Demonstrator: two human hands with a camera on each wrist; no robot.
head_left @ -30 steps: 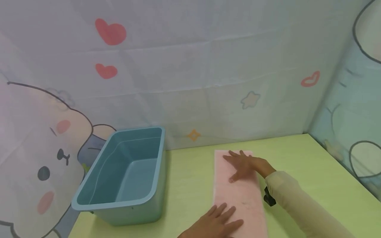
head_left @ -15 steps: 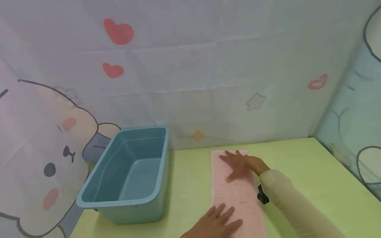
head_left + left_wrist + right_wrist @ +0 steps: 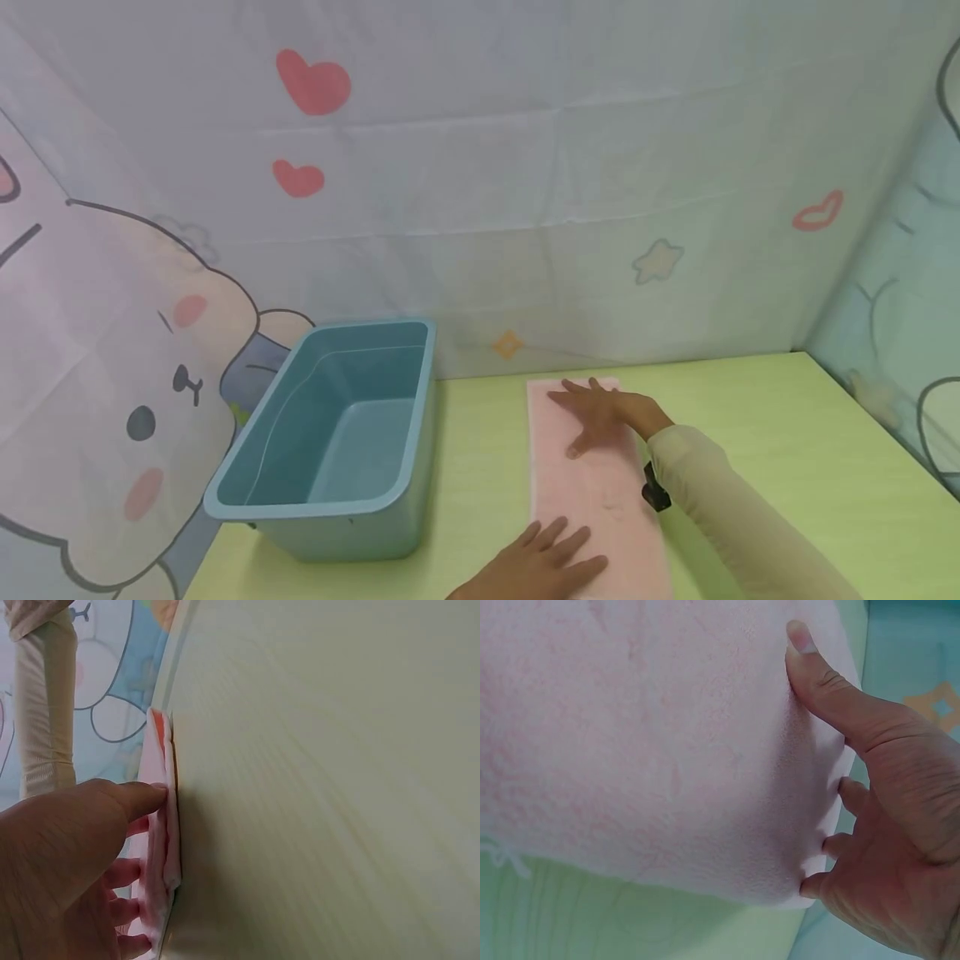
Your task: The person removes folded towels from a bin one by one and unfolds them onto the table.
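1. Pink cloth [image 3: 588,492], folded in layers, lies flat at five o'clock in the head view, a long strip whose near end runs past the bottom of the frame.
2. Left hand [image 3: 536,568], at half past five, rests on the near stretch of the cloth — fingers straight and spread, gripping nothing. Its own wrist view shows the thumb at the layered edge.
3. Right hand [image 3: 597,412], between four and five o'clock, lies across the cloth's far end, fingers splayed and holding nothing; in its wrist view the thumb presses the fuzzy surface.
4. Cream sleeve [image 3: 738,504] covers the right forearm, with a black device [image 3: 657,488] at its wrist end, near the cloth's edge.
5. Blue bin [image 3: 337,537] stands near eight o'clock, well apart from the cloth.
6. Yellow-green tabletop [image 3: 750,417] lies beneath bin and cloth alike.
7. Printed sheet [image 3: 480,183] hangs behind — two solid red hearts [image 3: 315,87] between ten and eleven, an animal figure [image 3: 97,400] between eight and nine.
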